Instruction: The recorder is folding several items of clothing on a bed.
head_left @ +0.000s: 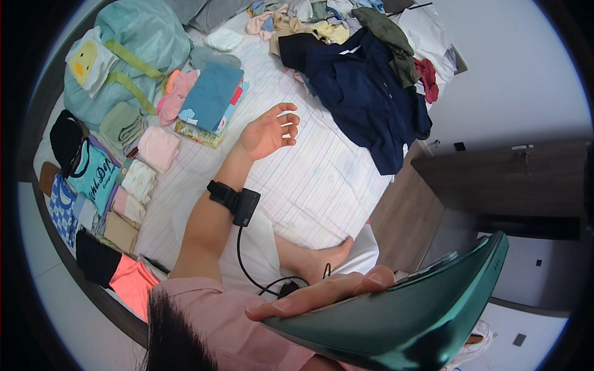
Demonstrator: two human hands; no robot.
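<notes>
My left hand (pixel 269 132) is raised over the striped bed sheet (pixel 320 181), palm turned up, fingers curled and apart, holding nothing. A black device (pixel 246 207) on a strap, with a cable, sits on that forearm. My right hand (pixel 325 292) grips a green smartphone (pixel 394 320) close to the camera; only some fingers show along its edge. Left of the left hand lies a stack of folded cloth with a blue piece (pixel 213 95) on top, beside pink socks (pixel 180 92). A dark navy garment (pixel 366 97) is spread out on the right.
Folded clothes, among them a pink piece (pixel 158 148) and a turquoise shirt (pixel 95 178), line the bed's left side. A light green bag (pixel 144 37) stands at the back left. Loose clothes (pixel 301 23) are heaped at the back. A wooden floor (pixel 403 218) borders the bed's right edge.
</notes>
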